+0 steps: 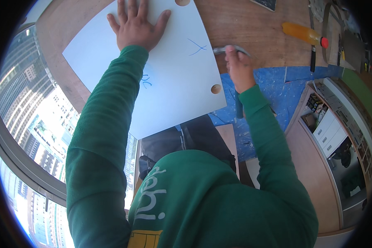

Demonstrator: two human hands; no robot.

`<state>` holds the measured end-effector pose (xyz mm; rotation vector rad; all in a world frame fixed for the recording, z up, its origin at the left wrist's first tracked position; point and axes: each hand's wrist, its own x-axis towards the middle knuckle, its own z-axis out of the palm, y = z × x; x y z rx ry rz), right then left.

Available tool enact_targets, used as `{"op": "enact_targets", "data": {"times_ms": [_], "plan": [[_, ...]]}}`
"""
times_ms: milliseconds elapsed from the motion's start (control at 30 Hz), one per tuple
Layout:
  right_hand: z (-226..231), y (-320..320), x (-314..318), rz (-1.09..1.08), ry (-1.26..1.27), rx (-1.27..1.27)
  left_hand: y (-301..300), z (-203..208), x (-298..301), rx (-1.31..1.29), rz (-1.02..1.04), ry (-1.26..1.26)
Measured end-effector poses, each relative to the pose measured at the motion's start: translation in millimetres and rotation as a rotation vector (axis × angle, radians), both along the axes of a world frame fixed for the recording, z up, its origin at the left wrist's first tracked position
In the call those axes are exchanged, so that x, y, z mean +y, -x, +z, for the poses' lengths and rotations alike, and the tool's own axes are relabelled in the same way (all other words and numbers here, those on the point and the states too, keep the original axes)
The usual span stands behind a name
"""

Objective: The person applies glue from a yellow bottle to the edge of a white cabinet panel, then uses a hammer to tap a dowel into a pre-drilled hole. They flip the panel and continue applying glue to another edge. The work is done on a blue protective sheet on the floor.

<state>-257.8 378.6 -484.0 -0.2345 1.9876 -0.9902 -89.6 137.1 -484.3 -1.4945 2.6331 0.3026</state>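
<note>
A white panel (177, 82) lies across the wooden tabletop, with blue pen marks on its face and a round hole near each of two corners on its right side. My left hand (138, 32) rests flat on the panel's upper part, fingers spread. Just off the panel's right edge, my right hand (240, 70) is closed around a claw hammer (220, 50). The hammer's metal head points at that edge, and its dark grip sticks out below my wrist. Slight blur hides whether the head touches the panel.
Right of the hammer, an orange bottle with a red cap (301, 34) lies on the wooden tabletop (252, 25). A black-handled tool (313, 60) is beside it. Paint-spotted blue sheeting (273, 93) covers the area below the tabletop. Shelves with drawers (328, 136) stand at right, a window (33, 124) at left.
</note>
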Motion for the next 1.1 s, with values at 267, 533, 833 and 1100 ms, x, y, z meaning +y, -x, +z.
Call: {"op": "enact_targets", "data": {"times_ms": [267, 533, 833, 1100], "plan": [[22, 11, -17, -0.110, -0.108, -0.256, 0, -2, 0, 0.010, -0.004, -0.002], [16, 11, -30, 0.004, -0.060, -0.162, -1, -3, -1, 0.025, -0.008, 0.000], [24, 18, -38, -0.073, -0.083, -0.283, -3, -8, 0, 0.036, -0.017, 0.031], [13, 32, -42, -0.012, -0.090, -0.284, -2, -6, 0, 0.036, -0.004, 0.018]]}}
